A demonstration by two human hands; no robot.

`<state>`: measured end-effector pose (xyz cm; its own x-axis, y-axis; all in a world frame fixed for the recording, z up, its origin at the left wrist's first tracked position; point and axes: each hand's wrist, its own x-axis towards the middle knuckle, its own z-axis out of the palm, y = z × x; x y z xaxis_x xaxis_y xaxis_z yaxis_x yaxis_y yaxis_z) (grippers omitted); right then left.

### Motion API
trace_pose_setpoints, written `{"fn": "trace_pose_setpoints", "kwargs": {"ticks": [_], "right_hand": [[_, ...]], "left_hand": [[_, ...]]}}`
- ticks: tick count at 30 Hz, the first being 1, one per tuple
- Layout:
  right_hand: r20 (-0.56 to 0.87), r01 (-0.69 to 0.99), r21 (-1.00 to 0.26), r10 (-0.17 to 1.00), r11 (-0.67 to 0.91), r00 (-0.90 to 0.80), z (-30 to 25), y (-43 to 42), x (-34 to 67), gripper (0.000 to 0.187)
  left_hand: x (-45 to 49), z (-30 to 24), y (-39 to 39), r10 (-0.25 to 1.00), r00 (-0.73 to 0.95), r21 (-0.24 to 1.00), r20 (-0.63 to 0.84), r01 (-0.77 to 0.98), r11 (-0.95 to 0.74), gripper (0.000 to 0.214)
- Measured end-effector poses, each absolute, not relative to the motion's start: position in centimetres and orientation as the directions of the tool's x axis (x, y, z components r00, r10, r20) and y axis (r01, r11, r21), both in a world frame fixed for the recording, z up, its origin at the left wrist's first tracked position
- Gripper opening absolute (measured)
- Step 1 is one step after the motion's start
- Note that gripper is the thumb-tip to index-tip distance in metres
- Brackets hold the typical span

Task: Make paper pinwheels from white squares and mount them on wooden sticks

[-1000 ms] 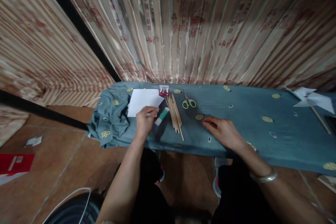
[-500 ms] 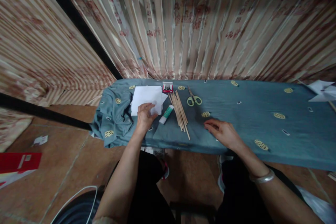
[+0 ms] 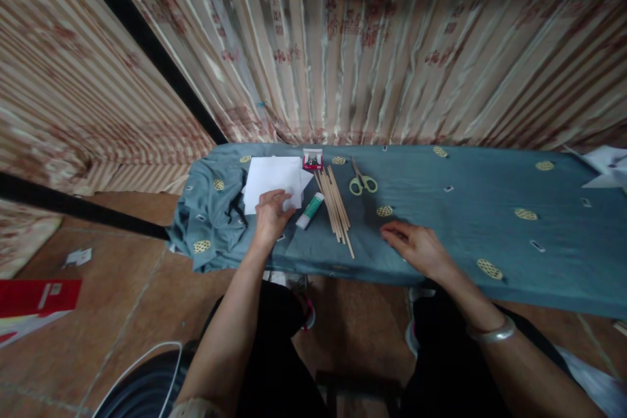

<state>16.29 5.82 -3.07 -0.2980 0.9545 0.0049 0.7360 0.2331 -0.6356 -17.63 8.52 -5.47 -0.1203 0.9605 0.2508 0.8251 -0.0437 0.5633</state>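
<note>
My left hand rests on the near edge of a stack of white paper sheets, fingers curled on the paper's corner. My right hand lies flat on the blue-green patterned cloth of the table, fingers stretched out, holding nothing. Between the hands lie a glue stick with a green cap and a bundle of thin wooden sticks. Green-handled scissors and a small red box of pins sit further back.
A striped curtain hangs right behind the table. A white paper pinwheel lies at the far right edge. On the tiled floor at left lie red and white packaging, a paper scrap and a white cable.
The view has shifted slightly. My left hand has slid back a little along the paper's near edge; my right hand has stayed flat in about the same place on the cloth.
</note>
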Motion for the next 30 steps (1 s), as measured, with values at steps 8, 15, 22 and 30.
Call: {"fn": "trace_pose_setpoints", "kwargs": {"ticks": [8,15,22,30], "right_hand": [[-0.029,0.744,-0.630,0.950,0.224,-0.311,-2.86,5.80,16.44,0.024],[-0.013,0.748,-0.614,0.945,0.251,-0.328,-2.89,5.81,16.30,0.024],[0.031,0.743,-0.595,0.932,0.308,-0.362,-3.27,5.82,16.36,0.025],[0.009,0.733,-0.609,0.927,0.302,-0.375,-3.22,5.86,16.37,0.024]], "left_hand": [[-17.91,-5.38,8.70,0.964,-0.136,0.601,0.227,0.799,-0.029,0.021],[-17.82,-5.47,8.68,0.964,-0.125,0.586,0.236,0.809,-0.039,0.024],[-17.65,-5.29,8.65,0.966,-0.129,0.545,0.225,0.839,-0.014,0.027],[-17.98,-5.83,9.16,0.950,-0.150,0.603,0.272,0.796,-0.047,0.017]]}}
